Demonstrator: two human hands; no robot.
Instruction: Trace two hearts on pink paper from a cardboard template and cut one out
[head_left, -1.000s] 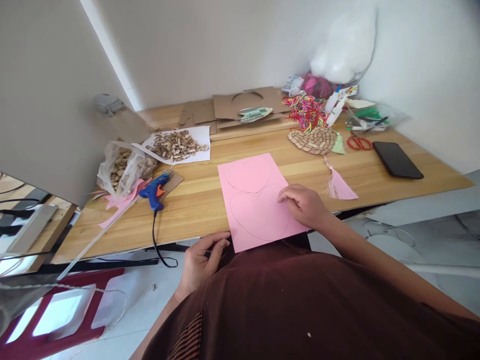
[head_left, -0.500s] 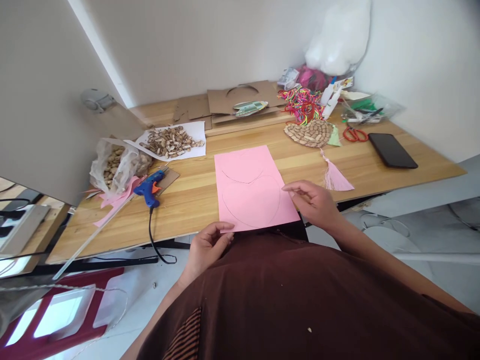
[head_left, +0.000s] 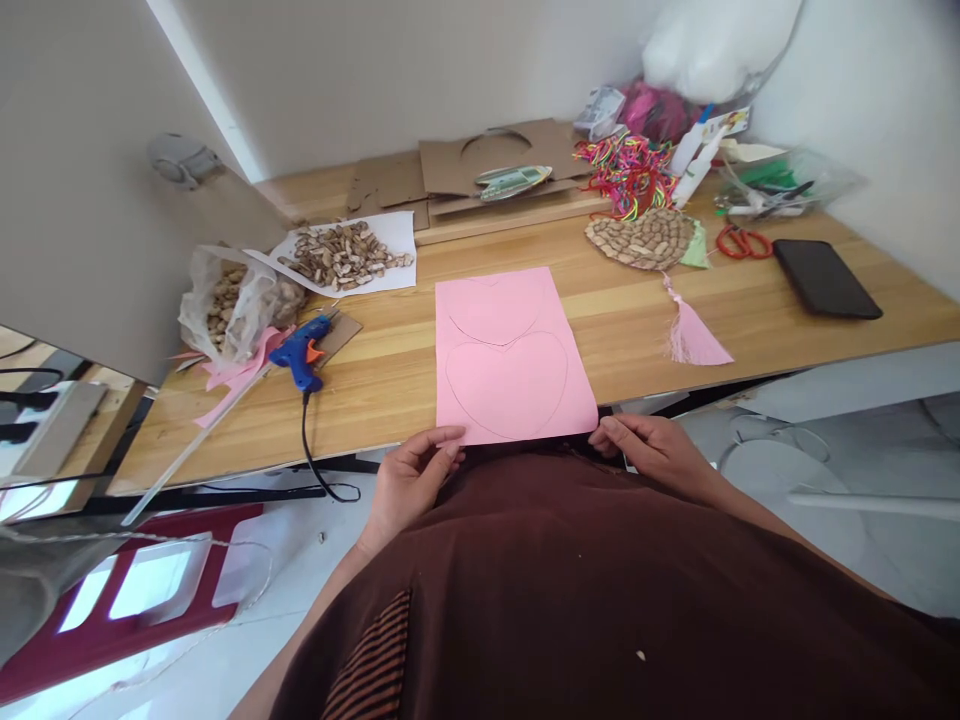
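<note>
From my end of the head view I count one pink sheet with two drawn heart outlines on it, lying on the surface between my two hands and ahead of them. My left hand is nearly closed, thumb and index finger pinching the near left corner of the sheet. My right hand has its fingers curled in and nearly closed too, thumb and fingertips on the near right corner, which bends up a little there. The sheet's long axis runs away from my hands toward the wall; both hearts aim their points back at me, the far tip meeting the notch of the near heart. Beyond my left hand, to its left, I have one blue glue gun, one plastic bag of peanuts, and a pile of shells on one white sheet. Past my right hand are one shell-covered heart, one pink tassel, one pair of red scissors, one black phone and two white bottles, the bottles farthest off.
</note>
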